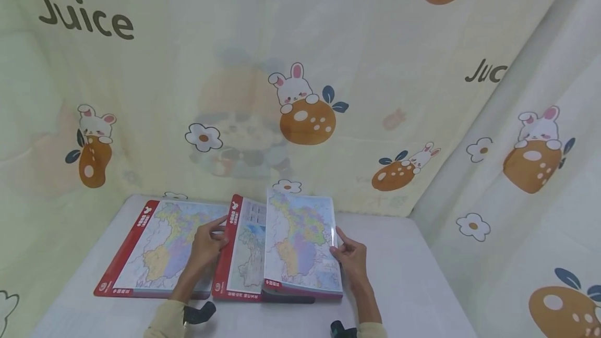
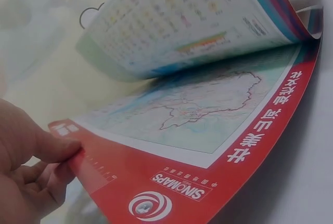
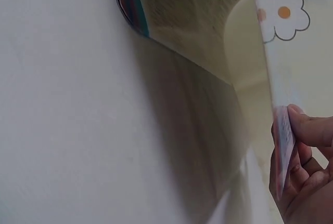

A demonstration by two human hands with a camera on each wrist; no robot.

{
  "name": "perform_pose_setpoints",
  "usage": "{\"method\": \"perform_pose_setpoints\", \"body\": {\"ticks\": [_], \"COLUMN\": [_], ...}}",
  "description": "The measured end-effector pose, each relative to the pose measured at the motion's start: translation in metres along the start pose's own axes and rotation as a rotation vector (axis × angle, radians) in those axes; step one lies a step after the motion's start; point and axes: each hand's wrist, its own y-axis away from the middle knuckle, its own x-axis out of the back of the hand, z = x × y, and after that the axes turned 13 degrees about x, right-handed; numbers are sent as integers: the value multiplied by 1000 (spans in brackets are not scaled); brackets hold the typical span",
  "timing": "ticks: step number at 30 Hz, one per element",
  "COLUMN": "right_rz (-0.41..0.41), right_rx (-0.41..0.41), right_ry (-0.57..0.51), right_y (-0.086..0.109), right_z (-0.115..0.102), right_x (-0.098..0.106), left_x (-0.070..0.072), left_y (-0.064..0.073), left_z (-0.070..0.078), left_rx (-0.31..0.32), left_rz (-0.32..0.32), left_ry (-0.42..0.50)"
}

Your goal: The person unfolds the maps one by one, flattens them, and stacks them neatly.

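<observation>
A red-bordered map (image 1: pixel 221 262) lies in front of me on the table, with a coloured map sheet (image 1: pixel 300 244) over its right part. My left hand (image 1: pixel 205 244) pinches the left red edge between thumb and fingers. In the left wrist view, the left thumb (image 2: pixel 54 148) presses near the corner of the red border (image 2: pixel 125 182), which is raised, and the upper sheet (image 2: pixel 177 26) curves up from the map below. My right hand (image 1: pixel 353 258) grips the upper sheet's right edge; the right wrist view shows this edge (image 3: pixel 283 146) between thumb and fingers.
Another red-bordered map (image 1: pixel 129 254) lies on the left of the white table (image 1: pixel 399 270), partly behind the left hand and forearm. A pale curtain (image 1: pixel 375 40) printed with rabbits and fruit hangs behind the table and at both sides.
</observation>
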Motion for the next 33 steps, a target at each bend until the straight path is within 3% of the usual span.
{"method": "perform_pose_setpoints", "body": {"ticks": [8, 14, 27, 33], "right_rz": [17, 35, 58, 116], "right_rx": [-1, -2, -84, -23], "right_ry": [46, 62, 121, 175], "right_y": [-3, -3, -4, -2], "right_z": [-2, 0, 0, 3], "right_x": [16, 32, 57, 61], "left_x": [13, 23, 44, 54], "left_y": [-6, -9, -5, -10], "left_z": [-2, -5, -4, -7], "left_rx": [-33, -21, 25, -8], "left_rz": [62, 101, 120, 160], "left_ry": [-71, -133, -159, -238]}}
